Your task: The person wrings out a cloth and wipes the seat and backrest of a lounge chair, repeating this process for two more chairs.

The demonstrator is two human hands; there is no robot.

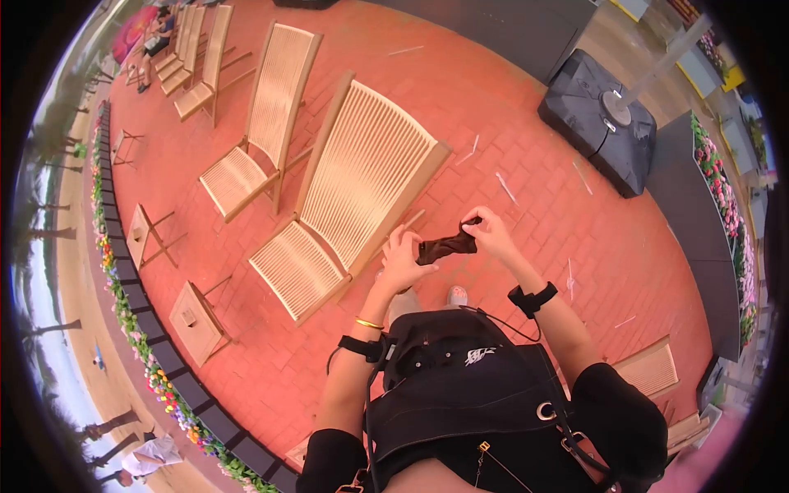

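Between my two hands, in front of my body, is stretched a dark brown, crinkled strip (450, 246) that looks like thin cloth; its exact kind cannot be made out. My left hand (400, 261) is closed on its left end, with thumb and fingers around it. At the other end, my right hand (491, 233) pinches it between thumb and fingertips. Black bands sit on both wrists, and a gold bracelet (369, 324) is on the left one. Below the hands hangs a black bag (460, 345) against my body.
A slatted wooden folding chair (362, 164) stands just ahead, with another chair (275, 99) and several more behind. Small wooden tables (197, 320) line the left, beside a flower border (152, 361). A black parasol base (596, 123) sits at right on the red brick paving (526, 271).
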